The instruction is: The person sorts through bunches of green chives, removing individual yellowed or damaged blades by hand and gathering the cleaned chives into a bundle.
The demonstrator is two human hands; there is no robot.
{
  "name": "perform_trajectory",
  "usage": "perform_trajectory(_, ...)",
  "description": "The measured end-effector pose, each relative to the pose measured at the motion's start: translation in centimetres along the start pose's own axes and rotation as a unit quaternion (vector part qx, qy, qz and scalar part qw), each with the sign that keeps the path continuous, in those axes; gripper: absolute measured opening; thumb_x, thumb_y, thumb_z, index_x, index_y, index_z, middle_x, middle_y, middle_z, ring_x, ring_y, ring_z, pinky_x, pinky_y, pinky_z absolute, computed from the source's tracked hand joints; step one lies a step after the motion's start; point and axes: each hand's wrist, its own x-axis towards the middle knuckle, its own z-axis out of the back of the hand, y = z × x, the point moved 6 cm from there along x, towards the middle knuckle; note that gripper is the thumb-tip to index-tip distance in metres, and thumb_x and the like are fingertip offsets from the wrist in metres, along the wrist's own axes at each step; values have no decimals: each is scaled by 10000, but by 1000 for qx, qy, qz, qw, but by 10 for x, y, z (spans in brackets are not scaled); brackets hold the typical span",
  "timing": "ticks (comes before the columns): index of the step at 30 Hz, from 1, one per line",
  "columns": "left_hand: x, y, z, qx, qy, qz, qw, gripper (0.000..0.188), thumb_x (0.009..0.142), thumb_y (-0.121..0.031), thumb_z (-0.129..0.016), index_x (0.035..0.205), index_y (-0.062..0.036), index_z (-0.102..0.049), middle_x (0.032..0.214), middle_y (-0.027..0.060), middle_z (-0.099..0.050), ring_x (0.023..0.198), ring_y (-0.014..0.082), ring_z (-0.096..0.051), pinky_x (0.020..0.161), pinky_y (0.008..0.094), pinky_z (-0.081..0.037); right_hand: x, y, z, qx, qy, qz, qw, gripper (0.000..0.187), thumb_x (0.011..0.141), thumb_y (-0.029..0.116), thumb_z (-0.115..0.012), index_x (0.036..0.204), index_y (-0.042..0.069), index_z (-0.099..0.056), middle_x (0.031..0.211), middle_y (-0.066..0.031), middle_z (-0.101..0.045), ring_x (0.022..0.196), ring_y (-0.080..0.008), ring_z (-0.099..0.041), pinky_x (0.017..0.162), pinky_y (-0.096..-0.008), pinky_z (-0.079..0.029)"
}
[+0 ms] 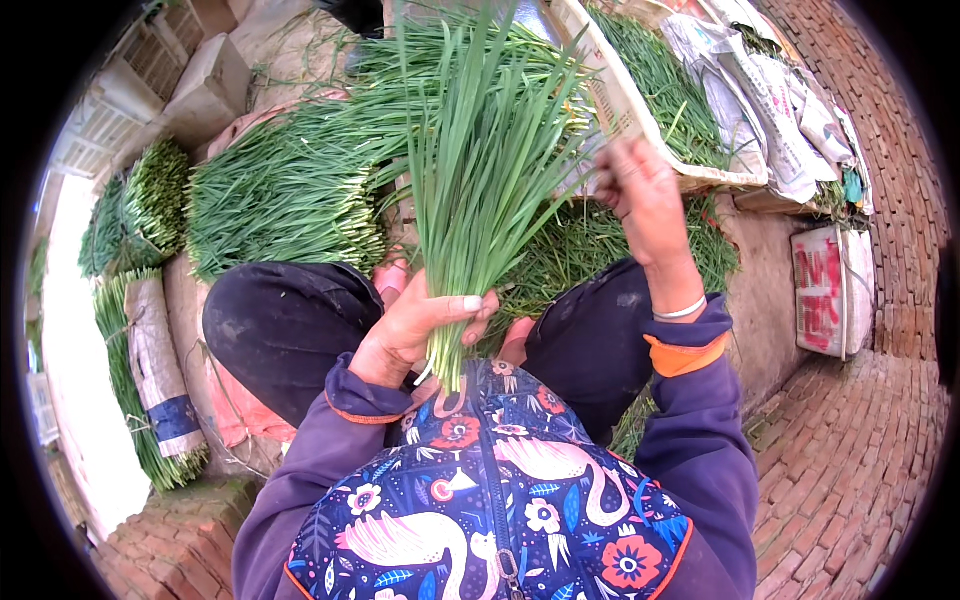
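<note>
My left hand (424, 315) is wrapped round the lower stems of a bunch of garlic chives (478, 190). The pale cut ends point down toward my lap, and the long green blades fan out away from me. To the right of the blades, my right hand (642, 195) is raised with its fingers curled together. Those fingers are slightly blurred, so anything pinched in them is too small to name. Past my left knee lies a thick pile of garlic chives (290, 190), with more loose greens (580, 255) on the ground between my legs.
A pale plastic crate (655, 130) with more chives stands at the far right, beside stacked sacks (770, 110). Tied bundles (160, 195) and a wrapped bundle (160, 370) lie at the left. A red-marked white box (822, 290) sits by the brick paving (850, 450).
</note>
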Motion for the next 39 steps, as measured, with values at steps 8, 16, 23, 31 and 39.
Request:
perform_trajectory(8,-4,-58,9,415,-189,-65,888,395,767,-34,-697,1126,8,-538,884,81,-631,737,135,-614,667,285,-513,-22,52,-45,-576,71,226,782,362,726,154,-727,1065,97,-613,921,-108,-638,785,-300,-638,657,-397,-524)
perform_trajectory(16,-3,-88,-16,775,-48,23,630,401,739,-118,-668,1082,44,-541,904,231,-635,846,416,-614,727,444,-507,-40,33,-161,-596,87,426,675,548,845,194,-511,1387,146,-452,1328,-86,-524,1232,-231,-508,1077,-516,-272)
perform_trajectory(23,-22,-151,-29,862,-2,-37,506,337,683,-63,-668,980,-24,-515,751,180,-621,756,391,-623,628,477,-486,-1,30,-160,-508,188,402,738,674,653,99,-669,1302,40,-496,830,-81,-637,763,-253,-646,842,-429,-501)
perform_trajectory(31,-74,-262,-3,878,-196,-251,357,788,637,-152,-781,1349,-113,-446,1220,167,-525,1155,348,-497,978,439,-392,91,65,-217,-491,241,271,792,278,719,141,-668,960,65,-550,842,-168,-641,851,-378,-627,708,-454,-499)
perform_trajectory(39,-133,-216,211,153,-510,-293,794,701,808,-400,-727,1325,-20,-443,1250,131,-558,1117,247,-549,930,350,-428,165,-16,-301,-339,219,148,903,354,776,181,-618,1090,20,-633,906,-184,-683,833,-317,-661,767,-391,-492)
